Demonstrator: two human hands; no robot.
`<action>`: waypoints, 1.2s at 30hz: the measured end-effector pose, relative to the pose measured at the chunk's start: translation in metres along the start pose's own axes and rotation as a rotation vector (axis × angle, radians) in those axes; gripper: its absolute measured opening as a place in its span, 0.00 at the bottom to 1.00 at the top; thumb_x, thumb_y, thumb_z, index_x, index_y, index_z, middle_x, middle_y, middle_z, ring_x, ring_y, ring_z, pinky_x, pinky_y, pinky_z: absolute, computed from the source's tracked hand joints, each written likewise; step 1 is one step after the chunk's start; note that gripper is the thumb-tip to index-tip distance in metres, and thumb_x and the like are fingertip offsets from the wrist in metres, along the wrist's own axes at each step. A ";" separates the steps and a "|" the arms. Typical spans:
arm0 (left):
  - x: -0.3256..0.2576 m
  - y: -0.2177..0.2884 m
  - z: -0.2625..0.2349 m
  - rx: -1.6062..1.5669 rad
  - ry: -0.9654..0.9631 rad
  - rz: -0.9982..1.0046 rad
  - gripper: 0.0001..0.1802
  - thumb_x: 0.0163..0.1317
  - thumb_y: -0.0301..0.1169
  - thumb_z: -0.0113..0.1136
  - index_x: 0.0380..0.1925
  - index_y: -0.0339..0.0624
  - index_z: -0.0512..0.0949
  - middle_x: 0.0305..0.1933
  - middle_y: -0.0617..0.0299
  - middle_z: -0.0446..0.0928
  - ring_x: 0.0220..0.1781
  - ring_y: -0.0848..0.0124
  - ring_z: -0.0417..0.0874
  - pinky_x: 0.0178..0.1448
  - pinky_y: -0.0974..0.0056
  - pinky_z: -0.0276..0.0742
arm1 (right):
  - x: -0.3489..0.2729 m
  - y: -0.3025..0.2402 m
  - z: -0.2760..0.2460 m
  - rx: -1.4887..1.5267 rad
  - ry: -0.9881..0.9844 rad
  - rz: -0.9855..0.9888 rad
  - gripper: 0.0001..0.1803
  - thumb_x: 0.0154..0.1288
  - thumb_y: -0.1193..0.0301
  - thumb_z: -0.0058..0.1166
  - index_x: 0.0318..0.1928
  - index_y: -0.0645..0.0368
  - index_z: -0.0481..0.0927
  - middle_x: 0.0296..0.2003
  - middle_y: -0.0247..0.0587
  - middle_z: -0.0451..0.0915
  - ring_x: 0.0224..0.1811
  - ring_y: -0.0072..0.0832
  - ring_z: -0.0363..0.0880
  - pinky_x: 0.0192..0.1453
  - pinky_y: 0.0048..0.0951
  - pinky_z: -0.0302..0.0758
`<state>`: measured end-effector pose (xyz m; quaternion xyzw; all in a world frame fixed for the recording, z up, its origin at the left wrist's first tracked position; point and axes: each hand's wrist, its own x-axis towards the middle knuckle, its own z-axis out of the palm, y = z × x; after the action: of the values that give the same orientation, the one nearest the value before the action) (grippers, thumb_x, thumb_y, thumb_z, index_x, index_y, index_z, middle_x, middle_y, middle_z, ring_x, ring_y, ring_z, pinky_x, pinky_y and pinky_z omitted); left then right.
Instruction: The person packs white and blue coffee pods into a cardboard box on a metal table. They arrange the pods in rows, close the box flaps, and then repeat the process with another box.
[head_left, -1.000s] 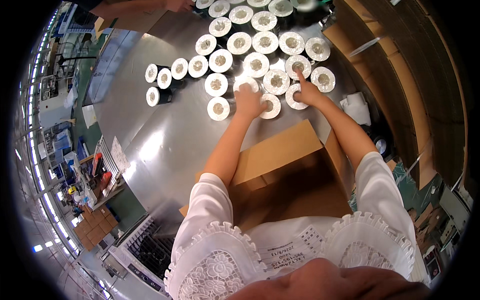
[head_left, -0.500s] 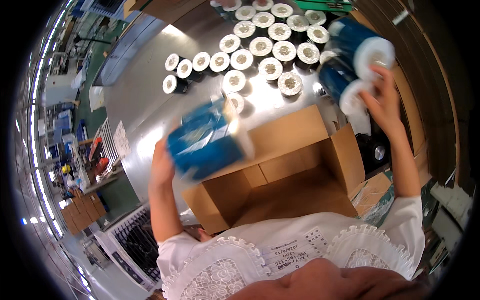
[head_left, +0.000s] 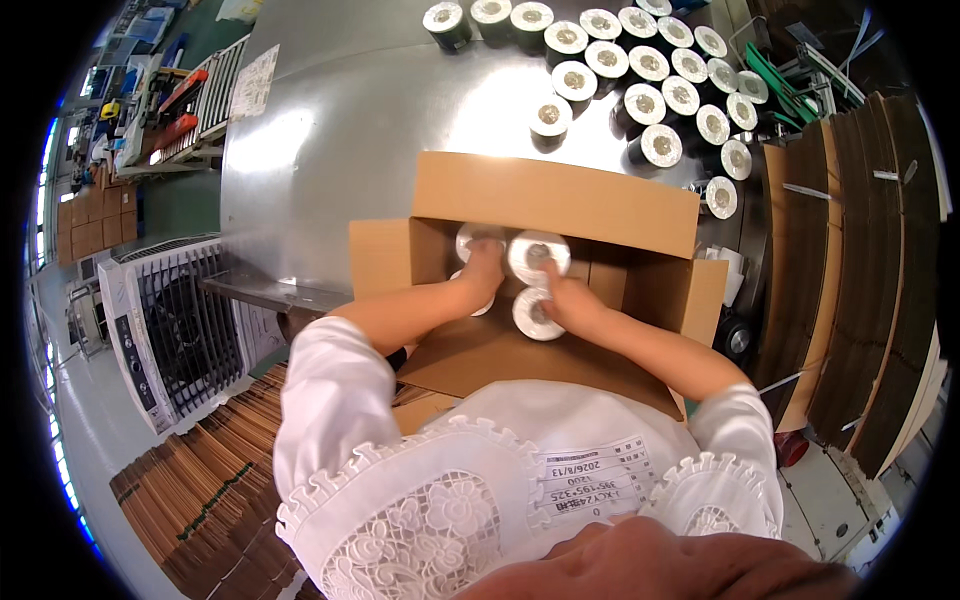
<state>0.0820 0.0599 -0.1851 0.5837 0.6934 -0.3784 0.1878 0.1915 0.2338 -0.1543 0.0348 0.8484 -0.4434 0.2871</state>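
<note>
Inside an open cardboard box [head_left: 560,195], my left hand [head_left: 484,266] is closed on a pair of rolls. One is a white-ended roll [head_left: 468,238] at the back; the other is mostly hidden under my fingers. My right hand [head_left: 568,300] grips two more beside them, a far roll [head_left: 532,252] and a nearer roll [head_left: 530,315], thumb and fingers at their ends. All stand upright with white ends facing up. Their blue sides, plain half a second ago, are now hidden in the box. The box's right part shows bare cardboard.
Several similar rolls [head_left: 645,104] stand on the metal table [head_left: 330,150] beyond the box. Flattened cartons are stacked at the right [head_left: 835,270] and lower left [head_left: 200,480]. A slatted white unit [head_left: 180,325] is at the left, and a green object [head_left: 778,85] lies far right.
Both hands have brought their blue rolls from above the table down into the box, left hand from the left, right hand from the right. The view has shifted, and the rolls are now upright.
</note>
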 end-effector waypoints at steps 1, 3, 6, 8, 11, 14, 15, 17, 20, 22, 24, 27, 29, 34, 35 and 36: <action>0.012 0.009 0.021 -0.102 -0.049 -0.014 0.18 0.55 0.34 0.58 0.46 0.44 0.83 0.55 0.50 0.71 0.56 0.54 0.69 0.52 0.50 0.70 | 0.030 0.000 0.021 -0.088 -0.041 0.079 0.33 0.59 0.71 0.57 0.59 0.64 0.54 0.31 0.64 0.79 0.36 0.57 0.79 0.40 0.50 0.76; 0.056 0.019 0.089 -0.643 -0.177 -0.145 0.20 0.58 0.35 0.57 0.51 0.44 0.80 0.58 0.49 0.72 0.63 0.49 0.66 0.59 0.40 0.65 | 0.071 0.020 0.065 0.134 0.004 0.016 0.40 0.58 0.64 0.61 0.61 0.65 0.51 0.40 0.68 0.78 0.45 0.57 0.78 0.49 0.46 0.75; 0.013 -0.003 0.047 -0.307 -0.086 -0.100 0.20 0.61 0.39 0.55 0.51 0.45 0.80 0.54 0.51 0.78 0.60 0.54 0.75 0.59 0.52 0.71 | 0.078 0.017 0.055 -0.016 -0.272 -0.035 0.50 0.58 0.54 0.62 0.69 0.67 0.48 0.50 0.64 0.77 0.52 0.54 0.77 0.57 0.41 0.73; 0.008 -0.045 -0.011 -0.468 -0.458 0.380 0.19 0.65 0.43 0.53 0.49 0.47 0.82 0.49 0.57 0.82 0.55 0.64 0.80 0.55 0.61 0.75 | 0.039 -0.018 -0.006 0.018 -0.383 -0.076 0.45 0.60 0.54 0.62 0.69 0.62 0.56 0.52 0.58 0.78 0.56 0.46 0.77 0.59 0.36 0.72; -0.023 -0.135 -0.133 -1.278 -0.319 0.565 0.16 0.64 0.43 0.57 0.44 0.48 0.83 0.39 0.59 0.84 0.46 0.65 0.82 0.52 0.58 0.76 | -0.025 -0.038 -0.120 0.436 -0.275 -0.159 0.22 0.65 0.63 0.58 0.57 0.58 0.75 0.47 0.50 0.81 0.50 0.30 0.80 0.55 0.29 0.75; 0.041 -0.179 -0.146 -1.617 0.398 0.088 0.13 0.60 0.37 0.62 0.45 0.51 0.83 0.43 0.55 0.81 0.45 0.61 0.79 0.52 0.57 0.75 | -0.054 0.017 -0.193 0.595 0.680 0.093 0.15 0.68 0.67 0.54 0.53 0.57 0.77 0.40 0.32 0.81 0.42 0.19 0.78 0.46 0.26 0.76; 0.076 -0.195 -0.139 -1.188 0.595 0.019 0.16 0.57 0.37 0.64 0.47 0.54 0.82 0.48 0.55 0.78 0.51 0.60 0.76 0.55 0.57 0.73 | -0.048 0.070 -0.215 0.411 0.929 0.050 0.17 0.66 0.68 0.55 0.54 0.56 0.76 0.40 0.35 0.82 0.42 0.22 0.79 0.45 0.25 0.75; 0.139 -0.206 -0.104 -0.613 0.668 -0.034 0.22 0.51 0.39 0.67 0.50 0.58 0.81 0.54 0.55 0.73 0.59 0.58 0.70 0.59 0.57 0.69 | -0.054 0.157 -0.245 0.049 0.946 0.277 0.28 0.60 0.69 0.56 0.62 0.52 0.70 0.43 0.47 0.81 0.47 0.36 0.80 0.51 0.36 0.75; 0.216 -0.205 -0.058 -0.327 0.481 -0.019 0.28 0.44 0.41 0.70 0.51 0.61 0.81 0.57 0.54 0.69 0.63 0.55 0.64 0.66 0.53 0.62 | -0.043 0.225 -0.252 -0.301 0.620 0.707 0.43 0.56 0.71 0.55 0.72 0.48 0.54 0.52 0.55 0.74 0.54 0.48 0.76 0.58 0.45 0.73; 0.236 -0.200 -0.055 -0.297 0.490 0.015 0.29 0.40 0.41 0.70 0.49 0.62 0.82 0.55 0.53 0.69 0.63 0.55 0.63 0.70 0.50 0.55 | -0.031 0.261 -0.253 -0.292 0.494 0.867 0.51 0.54 0.69 0.58 0.74 0.44 0.42 0.63 0.57 0.65 0.57 0.50 0.74 0.60 0.44 0.72; 0.245 -0.198 -0.069 -0.271 0.450 0.048 0.29 0.37 0.44 0.70 0.47 0.63 0.83 0.53 0.53 0.70 0.61 0.53 0.63 0.70 0.51 0.54 | -0.021 0.296 -0.247 -0.264 0.558 0.752 0.54 0.53 0.68 0.60 0.74 0.45 0.39 0.60 0.59 0.69 0.55 0.50 0.75 0.59 0.42 0.72; 0.241 -0.203 -0.053 -0.367 0.434 0.031 0.24 0.41 0.44 0.68 0.44 0.63 0.85 0.49 0.53 0.71 0.57 0.53 0.67 0.63 0.53 0.65 | 0.000 0.300 -0.274 -0.070 0.324 0.694 0.51 0.52 0.65 0.63 0.73 0.52 0.47 0.52 0.62 0.75 0.52 0.51 0.77 0.57 0.40 0.73; 0.232 -0.215 -0.057 -0.443 0.346 0.036 0.21 0.44 0.43 0.68 0.43 0.60 0.85 0.49 0.52 0.72 0.52 0.55 0.72 0.55 0.54 0.72 | 0.005 0.333 -0.256 -0.052 0.663 0.524 0.47 0.51 0.64 0.64 0.70 0.58 0.54 0.47 0.63 0.78 0.50 0.51 0.78 0.55 0.40 0.74; 0.122 -0.263 -0.131 -1.023 0.488 -0.174 0.23 0.45 0.37 0.71 0.46 0.53 0.84 0.45 0.52 0.74 0.50 0.59 0.76 0.56 0.60 0.73 | -0.006 0.314 -0.225 0.036 0.835 0.429 0.40 0.50 0.62 0.67 0.61 0.65 0.67 0.41 0.62 0.80 0.44 0.51 0.80 0.49 0.40 0.76; 0.087 -0.276 -0.140 -1.087 0.559 -0.166 0.23 0.47 0.35 0.70 0.47 0.50 0.83 0.44 0.53 0.75 0.51 0.62 0.76 0.55 0.61 0.74 | -0.017 0.292 -0.223 0.031 0.848 0.372 0.39 0.51 0.62 0.66 0.62 0.64 0.66 0.39 0.61 0.80 0.42 0.50 0.81 0.48 0.38 0.76; 0.051 -0.288 -0.143 -1.153 0.632 -0.168 0.23 0.48 0.33 0.69 0.48 0.46 0.82 0.44 0.55 0.76 0.51 0.65 0.76 0.54 0.63 0.74 | -0.034 0.262 -0.228 0.023 0.856 0.307 0.39 0.52 0.63 0.65 0.63 0.63 0.66 0.38 0.60 0.81 0.40 0.49 0.81 0.47 0.37 0.76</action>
<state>-0.1783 0.1914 -0.0409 0.4166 0.8497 0.2294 0.2276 0.1979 0.5745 -0.2281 0.3434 0.8707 -0.3510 -0.0274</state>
